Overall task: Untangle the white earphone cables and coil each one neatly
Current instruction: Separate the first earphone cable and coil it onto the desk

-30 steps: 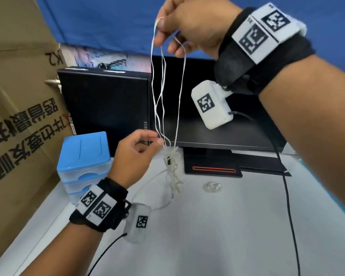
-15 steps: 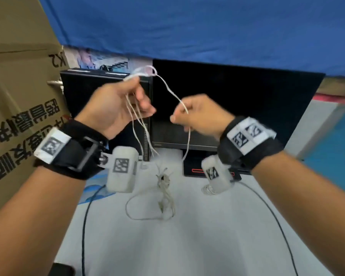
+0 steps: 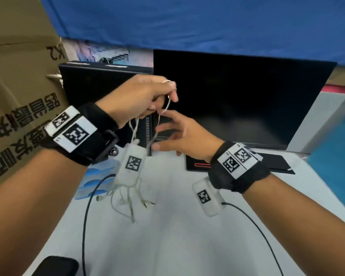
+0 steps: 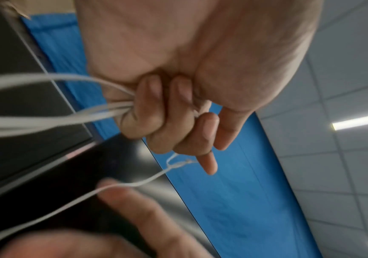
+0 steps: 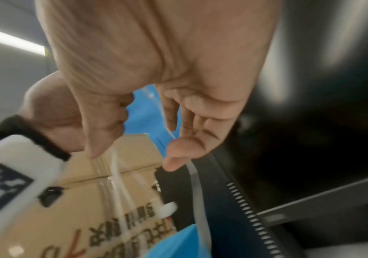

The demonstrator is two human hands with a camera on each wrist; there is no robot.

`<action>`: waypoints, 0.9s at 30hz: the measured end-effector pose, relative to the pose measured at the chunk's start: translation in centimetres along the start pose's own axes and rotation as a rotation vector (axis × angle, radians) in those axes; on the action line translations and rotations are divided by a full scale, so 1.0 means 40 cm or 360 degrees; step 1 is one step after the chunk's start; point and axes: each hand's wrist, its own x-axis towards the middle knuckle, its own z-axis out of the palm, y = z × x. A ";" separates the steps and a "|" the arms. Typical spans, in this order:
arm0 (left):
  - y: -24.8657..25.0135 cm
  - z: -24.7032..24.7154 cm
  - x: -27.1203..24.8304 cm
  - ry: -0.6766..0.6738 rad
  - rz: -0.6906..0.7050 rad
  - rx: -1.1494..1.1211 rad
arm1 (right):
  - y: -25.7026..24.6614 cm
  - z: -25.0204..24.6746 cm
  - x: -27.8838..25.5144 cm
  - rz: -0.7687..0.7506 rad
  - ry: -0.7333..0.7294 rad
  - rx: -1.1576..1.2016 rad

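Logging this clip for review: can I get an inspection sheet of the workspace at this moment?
Surface: white table.
Job's things: white earphone cables held up, loose ends hanging to the table.
Clutter: blue plastic box; dark object at near edge.
Grippers: left hand grips several strands; right hand open, fingers by one strand.
Cables: black sensor leads.
Surroundings: monitor, black computer case, cardboard box, blue sheet.

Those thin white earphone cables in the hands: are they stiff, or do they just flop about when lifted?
Probably floppy: the white earphone cables sag in loose loops below the left hand. Likely light, since a few curled fingers hold several strands. They seem prone to snagging; the ends on the table lie in a tangle.
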 end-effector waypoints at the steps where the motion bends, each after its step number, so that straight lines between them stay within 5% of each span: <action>1: 0.012 0.010 0.003 -0.0024 0.0014 0.0060 | -0.018 0.016 0.004 -0.0048 -0.0006 0.0110; 4: 0.027 0.022 0.006 -0.0062 0.0028 0.0123 | -0.060 0.033 0.018 -0.0116 0.0136 0.0339; 9: 0.015 -0.011 -0.021 0.0041 0.0039 -0.0018 | -0.044 0.013 0.016 -0.0136 0.0311 0.0194; 15: 0.009 0.019 -0.041 0.0045 0.0044 -0.0035 | -0.043 0.020 0.003 -0.0138 0.0045 0.0530; 23: -0.015 0.037 -0.026 0.0231 0.0098 0.0159 | -0.093 0.002 -0.008 -0.0092 -0.0057 0.0305; 27: 0.004 0.043 -0.034 0.0413 0.0092 0.0213 | -0.100 -0.022 0.011 -0.0047 -0.0001 0.0567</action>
